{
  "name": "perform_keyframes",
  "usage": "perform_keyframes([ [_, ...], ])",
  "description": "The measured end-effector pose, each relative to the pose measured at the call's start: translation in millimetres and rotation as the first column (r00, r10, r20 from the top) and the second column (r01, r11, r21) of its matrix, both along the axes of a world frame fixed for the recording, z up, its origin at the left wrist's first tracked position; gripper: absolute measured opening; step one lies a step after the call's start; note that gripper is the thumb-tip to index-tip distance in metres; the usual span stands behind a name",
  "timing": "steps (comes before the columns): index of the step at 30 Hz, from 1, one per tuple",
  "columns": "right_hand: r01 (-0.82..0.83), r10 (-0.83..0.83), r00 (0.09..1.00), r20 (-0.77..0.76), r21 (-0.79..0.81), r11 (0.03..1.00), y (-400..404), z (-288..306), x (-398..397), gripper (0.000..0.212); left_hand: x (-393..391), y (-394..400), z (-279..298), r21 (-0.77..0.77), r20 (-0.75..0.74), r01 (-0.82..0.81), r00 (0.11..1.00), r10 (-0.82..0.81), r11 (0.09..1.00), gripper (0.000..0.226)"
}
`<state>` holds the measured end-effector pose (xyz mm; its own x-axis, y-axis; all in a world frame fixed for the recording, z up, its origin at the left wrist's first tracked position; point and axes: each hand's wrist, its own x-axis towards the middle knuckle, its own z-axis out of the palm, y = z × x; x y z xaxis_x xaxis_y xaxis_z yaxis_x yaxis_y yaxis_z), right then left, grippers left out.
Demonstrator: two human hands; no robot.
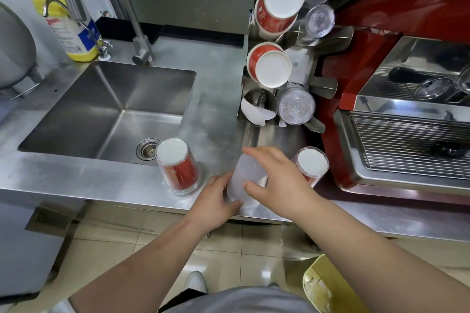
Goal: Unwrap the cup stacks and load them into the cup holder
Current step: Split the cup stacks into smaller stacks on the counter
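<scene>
head view: a translucent cup stack (245,178) is gripped upright on the bench (101,183) edge, the left hand (216,201) closed low around it and the right hand (277,180) closed over the top, probably to steady it while the wrap is worked off. two wrapped red cup stacks (179,168) are stood alongside, below the cup holder (300,61). no writing can be read.
</scene>
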<state>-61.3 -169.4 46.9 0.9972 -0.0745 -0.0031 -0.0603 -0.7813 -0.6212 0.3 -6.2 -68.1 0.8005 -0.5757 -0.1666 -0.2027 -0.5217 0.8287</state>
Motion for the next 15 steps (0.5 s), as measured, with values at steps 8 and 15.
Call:
perform_keyframes([
  [8, -0.004, 0.004, 1.0, 0.014, -0.006, 1.0, -0.8, -0.5, 1.5, 0.068, 1.0, -0.9, -2.1, 0.031, -0.015, -0.002, 1.0, 0.003, 1.0, 0.057],
  [15, -0.004, 0.004, 1.0, 0.014, -0.007, 1.0, 0.4, 1.5, 11.5, 0.067, 8.8, -2.9, 2.5, 0.065, -0.01, -0.005, 1.0, 0.005, 0.998, 0.053],
])
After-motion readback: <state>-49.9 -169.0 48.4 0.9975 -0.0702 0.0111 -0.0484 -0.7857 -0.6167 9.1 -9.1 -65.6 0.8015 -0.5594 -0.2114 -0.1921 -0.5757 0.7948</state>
